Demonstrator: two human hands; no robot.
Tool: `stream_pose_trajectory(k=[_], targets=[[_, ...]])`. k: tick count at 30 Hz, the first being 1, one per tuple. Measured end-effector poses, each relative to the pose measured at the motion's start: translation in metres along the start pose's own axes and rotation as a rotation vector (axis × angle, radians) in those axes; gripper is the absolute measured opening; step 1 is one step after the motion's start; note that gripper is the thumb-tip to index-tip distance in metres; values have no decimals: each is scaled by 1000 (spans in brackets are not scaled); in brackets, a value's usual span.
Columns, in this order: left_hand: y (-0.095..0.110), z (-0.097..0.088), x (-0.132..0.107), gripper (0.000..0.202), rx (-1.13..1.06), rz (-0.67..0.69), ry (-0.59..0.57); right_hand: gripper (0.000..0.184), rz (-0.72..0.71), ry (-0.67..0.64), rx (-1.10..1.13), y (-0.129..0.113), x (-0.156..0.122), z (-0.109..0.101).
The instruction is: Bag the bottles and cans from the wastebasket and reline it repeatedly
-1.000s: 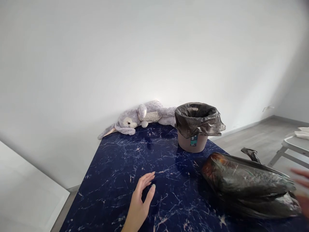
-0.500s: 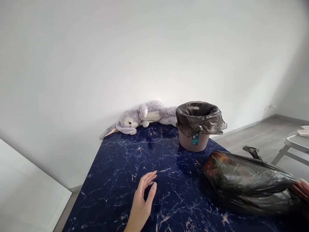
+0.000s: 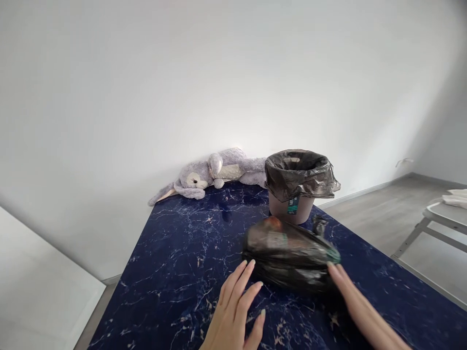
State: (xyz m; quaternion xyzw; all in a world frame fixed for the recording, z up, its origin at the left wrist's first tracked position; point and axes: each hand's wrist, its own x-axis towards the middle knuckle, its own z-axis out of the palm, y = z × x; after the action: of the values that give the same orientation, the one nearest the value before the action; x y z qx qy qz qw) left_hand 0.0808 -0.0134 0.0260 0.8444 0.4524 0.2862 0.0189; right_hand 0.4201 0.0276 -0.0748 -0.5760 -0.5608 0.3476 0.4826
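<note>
A filled black plastic garbage bag lies on its side on the dark blue marbled table, its contents showing dimly through the film. A twisted loop of plastic sticks up at its back right. My right hand, slightly blurred, holds the right end of the bag, its fingers partly hidden. My left hand is open with its fingers spread, just short of the bag's left front side and holding nothing. Right behind the bag stands a brownish-grey trash bin with a black liner folded over its rim.
A grey plush rabbit lies along the back edge against the white wall. Beyond the table's right edge stands a light folding stool or chair with white cloth on it. A white panel is at the lower left.
The garbage bag has moved left with my right hand, from the table's right side to in front of the bin. My left hand has shifted right and spread its fingers.
</note>
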Motion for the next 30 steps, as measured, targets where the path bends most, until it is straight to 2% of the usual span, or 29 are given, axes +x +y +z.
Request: stream_pose_trajectory(k=[2, 6, 8, 11, 17, 24, 30], targets=[[3, 1, 1, 67, 42, 16, -7, 72, 70, -61, 75, -35, -1, 40], [-3, 2, 2, 71, 125, -6, 39, 78, 60, -265, 219, -89, -1, 112], [-8, 3, 3, 73, 167, -48, 93, 79, 52, -327, 249, -106, 0, 137], [-15, 5, 2, 71, 218, -105, 141, 63, -4, -358, 267, -119, 6, 162], [-21, 10, -2, 54, 286, -201, 153, 35, -247, -339, 225, -122, 35, 177], [-21, 11, -2, 50, 292, -230, 160, 18, -277, -410, 218, -122, 39, 172], [-24, 7, 2, 37, 263, -252, 196, 12, -317, -501, 231, -131, 35, 164]])
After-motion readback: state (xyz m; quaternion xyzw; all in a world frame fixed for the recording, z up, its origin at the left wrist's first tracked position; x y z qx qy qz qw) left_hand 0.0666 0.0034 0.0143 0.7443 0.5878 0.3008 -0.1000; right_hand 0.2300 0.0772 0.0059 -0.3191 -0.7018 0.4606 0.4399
